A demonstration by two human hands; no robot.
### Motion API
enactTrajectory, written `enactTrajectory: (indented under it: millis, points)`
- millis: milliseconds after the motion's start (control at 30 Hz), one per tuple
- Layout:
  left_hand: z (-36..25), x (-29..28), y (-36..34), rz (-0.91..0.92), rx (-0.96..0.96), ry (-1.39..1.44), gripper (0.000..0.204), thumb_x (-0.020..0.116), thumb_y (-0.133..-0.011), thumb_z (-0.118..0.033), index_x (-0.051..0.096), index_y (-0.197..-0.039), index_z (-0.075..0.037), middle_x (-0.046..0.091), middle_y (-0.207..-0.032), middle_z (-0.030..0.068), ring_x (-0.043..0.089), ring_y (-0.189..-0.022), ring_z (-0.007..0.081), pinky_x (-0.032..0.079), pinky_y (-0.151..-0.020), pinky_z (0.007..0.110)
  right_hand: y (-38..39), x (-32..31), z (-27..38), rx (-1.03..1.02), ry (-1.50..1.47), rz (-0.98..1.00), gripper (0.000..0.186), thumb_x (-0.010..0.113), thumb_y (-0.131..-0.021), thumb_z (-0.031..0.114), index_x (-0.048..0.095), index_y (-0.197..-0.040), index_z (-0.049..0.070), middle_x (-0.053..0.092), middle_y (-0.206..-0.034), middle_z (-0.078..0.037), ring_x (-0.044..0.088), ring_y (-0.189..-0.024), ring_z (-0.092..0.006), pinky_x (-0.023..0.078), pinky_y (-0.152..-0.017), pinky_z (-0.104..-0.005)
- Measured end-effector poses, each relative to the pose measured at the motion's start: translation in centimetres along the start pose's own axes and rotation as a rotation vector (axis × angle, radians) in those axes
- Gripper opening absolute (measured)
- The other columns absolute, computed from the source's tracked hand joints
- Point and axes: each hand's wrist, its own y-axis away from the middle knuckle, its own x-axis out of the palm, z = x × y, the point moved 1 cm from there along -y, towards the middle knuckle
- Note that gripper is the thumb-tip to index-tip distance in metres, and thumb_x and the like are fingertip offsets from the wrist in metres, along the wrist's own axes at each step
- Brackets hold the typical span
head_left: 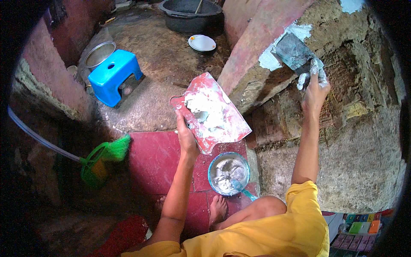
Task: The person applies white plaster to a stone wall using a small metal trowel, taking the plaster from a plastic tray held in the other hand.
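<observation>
My left hand (187,136) grips a red plastic plaster board (196,130) by its near left edge. A heap of wet white plaster (209,107) lies on the board. Out to the right, my right hand (316,83), smeared with white, is closed on a flat grey putty knife (293,52). Its wide blade lies against the rough wall over a fresh white patch (269,60). Below the board, a round bowl (209,173) of white plaster stands on the red tiles, with a blue-green handle (249,195) leaning out of it.
A blue plastic stool (112,75) stands at the left beside a metal basin (99,55). Farther back are a large dark tub (192,17) and a white plate (202,43). A green broom (117,149) rests at the lower left. The rough, broken wall (334,154) fills the right side.
</observation>
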Motion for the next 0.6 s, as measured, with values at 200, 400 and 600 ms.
enactTrajectory:
  millis: [200,400,600]
  points:
    - [0.1,-0.4,0.0,0.012,-0.026,0.004,0.051,0.023,-0.087,-0.043,0.034,-0.117,-0.003,0.048,-0.107,0.0094,0.051,-0.092,0.0184,0.044,-0.078,0.031,1.0,-0.2,0.3,0.022,-0.113,-0.15,0.016,0.049,-0.081,0.011,0.055,-0.089,-0.001,0.054,-0.07,0.0,0.047,-0.055,-0.0069,0.038,-0.047,-0.0218]
    - [0.2,-0.4,-0.1,0.016,-0.017,0.009,0.051,0.022,-0.088,-0.042,0.034,-0.117,-0.002,0.048,-0.107,0.0095,0.051,-0.092,0.0183,0.043,-0.078,0.031,2.5,0.4,1.4,0.084,-0.053,0.024,0.014,0.048,-0.082,0.01,0.054,-0.087,-0.001,0.053,-0.07,-0.001,0.046,-0.053,-0.0062,0.035,-0.043,-0.0219]
    - [0.1,0.1,0.0,0.003,-0.026,0.034,0.052,0.022,-0.088,-0.042,0.035,-0.117,-0.001,0.047,-0.107,0.0098,0.051,-0.093,0.0188,0.043,-0.079,0.031,1.7,0.2,-0.8,0.057,-0.049,-0.056,0.016,0.05,-0.082,0.012,0.054,-0.089,-0.001,0.053,-0.072,0.0,0.046,-0.054,-0.0059,0.034,-0.043,-0.0221]
